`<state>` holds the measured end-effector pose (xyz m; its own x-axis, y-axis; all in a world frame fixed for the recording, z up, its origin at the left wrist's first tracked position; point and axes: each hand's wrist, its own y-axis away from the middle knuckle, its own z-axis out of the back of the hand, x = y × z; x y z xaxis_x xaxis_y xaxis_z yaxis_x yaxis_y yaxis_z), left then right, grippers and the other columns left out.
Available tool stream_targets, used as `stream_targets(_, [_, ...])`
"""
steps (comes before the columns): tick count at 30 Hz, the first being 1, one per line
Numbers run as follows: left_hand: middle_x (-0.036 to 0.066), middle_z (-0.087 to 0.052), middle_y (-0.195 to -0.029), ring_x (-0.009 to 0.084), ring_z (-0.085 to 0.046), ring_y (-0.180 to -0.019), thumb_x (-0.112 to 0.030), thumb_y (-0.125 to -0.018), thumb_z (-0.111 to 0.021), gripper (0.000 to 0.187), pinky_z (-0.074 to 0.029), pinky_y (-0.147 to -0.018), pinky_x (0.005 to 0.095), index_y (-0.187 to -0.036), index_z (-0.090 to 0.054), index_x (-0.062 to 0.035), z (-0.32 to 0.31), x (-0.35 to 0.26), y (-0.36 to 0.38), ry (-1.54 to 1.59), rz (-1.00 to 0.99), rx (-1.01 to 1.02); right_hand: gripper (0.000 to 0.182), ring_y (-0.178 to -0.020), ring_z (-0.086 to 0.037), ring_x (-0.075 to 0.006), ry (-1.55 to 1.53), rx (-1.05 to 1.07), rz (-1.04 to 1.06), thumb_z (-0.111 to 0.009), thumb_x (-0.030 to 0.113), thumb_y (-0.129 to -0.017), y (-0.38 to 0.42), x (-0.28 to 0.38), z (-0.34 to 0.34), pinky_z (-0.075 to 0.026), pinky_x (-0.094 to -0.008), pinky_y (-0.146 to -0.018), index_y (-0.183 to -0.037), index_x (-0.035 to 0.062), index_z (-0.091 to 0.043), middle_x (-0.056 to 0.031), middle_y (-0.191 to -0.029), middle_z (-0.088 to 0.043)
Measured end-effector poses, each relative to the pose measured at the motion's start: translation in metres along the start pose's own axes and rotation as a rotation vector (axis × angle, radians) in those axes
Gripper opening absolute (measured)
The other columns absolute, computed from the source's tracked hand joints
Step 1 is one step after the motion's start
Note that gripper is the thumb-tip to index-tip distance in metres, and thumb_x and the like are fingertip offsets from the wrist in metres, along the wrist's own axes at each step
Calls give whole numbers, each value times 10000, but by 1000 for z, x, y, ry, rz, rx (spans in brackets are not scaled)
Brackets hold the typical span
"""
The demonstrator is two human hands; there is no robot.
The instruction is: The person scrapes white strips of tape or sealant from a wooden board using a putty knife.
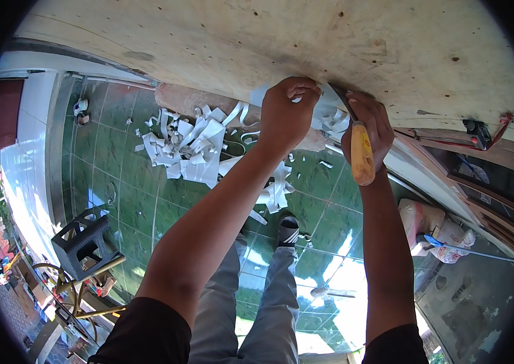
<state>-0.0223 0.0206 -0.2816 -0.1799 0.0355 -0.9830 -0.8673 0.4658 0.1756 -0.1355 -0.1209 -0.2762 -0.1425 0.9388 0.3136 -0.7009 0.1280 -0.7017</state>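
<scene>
A large pale plywood board (329, 42) fills the top of the head view. My right hand (373, 124) grips a chisel with a yellow-orange handle (362, 155); its dark blade (340, 96) lies against the board's lower edge. My left hand (288, 112) is closed at the same edge, pinching a white strip of edging (328, 118) that peels off beside the blade. My legs in grey trousers and one black-and-white shoe (288, 229) show below.
A heap of torn white strips (193, 145) lies on the green tiled floor (129, 182). A dark plastic stool (84, 242) stands at lower left beside metal-framed furniture. White sacks (433, 233) rest at right, near a wooden frame with a clamp (478, 134).
</scene>
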Motion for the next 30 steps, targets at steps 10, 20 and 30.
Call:
stream_targets(10, [131,-755,-985,295,-723,-964,-145,-865,-764,183,-550,-872,395,-1010,-766,-33,-12,5,10,-298,-285,-194,146,-1043,-713,-293,-250,5,-259,-546,-29,-1037,0,8,15,-543,-380,-957,-1135,-30,-655,-179,-1119,-734])
stream_targets(20, [88,-680,-1098,328,-565,-1166,-254,-821,-817,165,-379,-999,502,-882,-790,-103,-28,-7,11,-469,-215,-296,119,-941,-735,-320,-69,-99,-505,-578,-43,-1013,82,61,42,-592,-379,-839,-1118,-36,-633,-195,-1062,-734])
stream_targets(30, [110,-673,-1107,349,-576,-1130,-204,-848,-761,116,-450,-991,477,-870,-784,-93,-35,1,11,-250,-75,-281,116,-992,-723,-309,-162,-78,-847,-571,-31,-1017,153,136,34,-570,-382,-869,-1109,-13,-640,-180,-1100,-727])
